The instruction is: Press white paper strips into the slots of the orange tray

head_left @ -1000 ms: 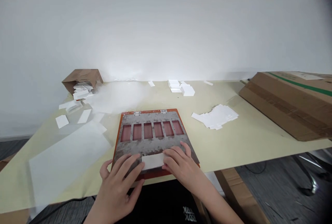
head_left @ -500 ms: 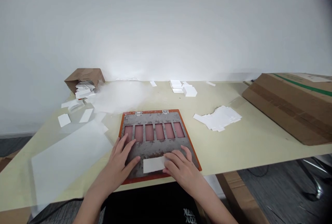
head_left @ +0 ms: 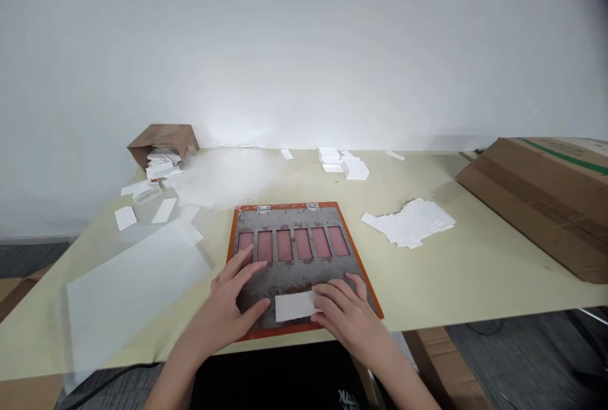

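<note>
Laid left hand (head_left: 228, 312) flat, fingers spread, on near-left part of grey plate (head_left: 297, 274). Pressed spread fingertips of right hand (head_left: 349, 315) on right end of white card (head_left: 293, 306), pinching nothing. Had card lying flat near plate's near edge, below 6 pink slots (head_left: 285, 245).

Bright, even light; wall glare, blurred edges.

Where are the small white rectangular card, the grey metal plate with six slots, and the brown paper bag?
small white rectangular card (head_left: 294, 306), head view, centre of its face
grey metal plate (head_left: 297, 277), head view, bare area below slots
brown paper bag (head_left: 164, 136), head view, top side
</note>
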{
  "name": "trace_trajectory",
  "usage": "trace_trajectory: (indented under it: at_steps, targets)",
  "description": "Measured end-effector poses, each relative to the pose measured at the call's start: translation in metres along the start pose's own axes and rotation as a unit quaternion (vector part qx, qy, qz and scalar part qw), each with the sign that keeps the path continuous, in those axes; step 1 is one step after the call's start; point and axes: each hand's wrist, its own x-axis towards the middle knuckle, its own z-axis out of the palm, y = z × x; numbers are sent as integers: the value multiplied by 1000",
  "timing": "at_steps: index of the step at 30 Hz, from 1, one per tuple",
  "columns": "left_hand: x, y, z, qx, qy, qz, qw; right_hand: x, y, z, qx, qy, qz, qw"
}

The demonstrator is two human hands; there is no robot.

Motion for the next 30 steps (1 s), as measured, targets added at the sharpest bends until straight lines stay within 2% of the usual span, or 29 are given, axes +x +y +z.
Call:
trace_trajectory:
  at_steps: [3,6,8,10,12,14,18,22,26,30]
  targets:
    - [13,2,-2,44,-19,-50,998,9,10,-14,28,-43,14,999]
    - [43,5,-8,104,0,-121,987,28,39,-28,-4,-66,58,996]
    - [70,6,-13,129,15,-145,981,48,72,-32,-34,-92,131,986]
    - [96,4,-15,153,33,-164,974,71,111,-30,-83,-128,229,961]
    - [118,0,-13,170,67,-179,967,95,149,-24,-117,-119,273,948]
    - [131,-7,-8,175,92,-163,967,115,182,-15,-149,-102,313,933]
    - [140,-23,3,174,123,-88,973,139,226,3,-204,-78,366,905]
    - [141,-38,7,159,145,-58,975,150,254,15,-235,-90,364,897]
    - [142,-46,8,136,159,-56,976,153,272,18,-263,-105,345,895]
    - [142,-46,9,121,172,-50,976,148,277,19,-285,-109,323,896]
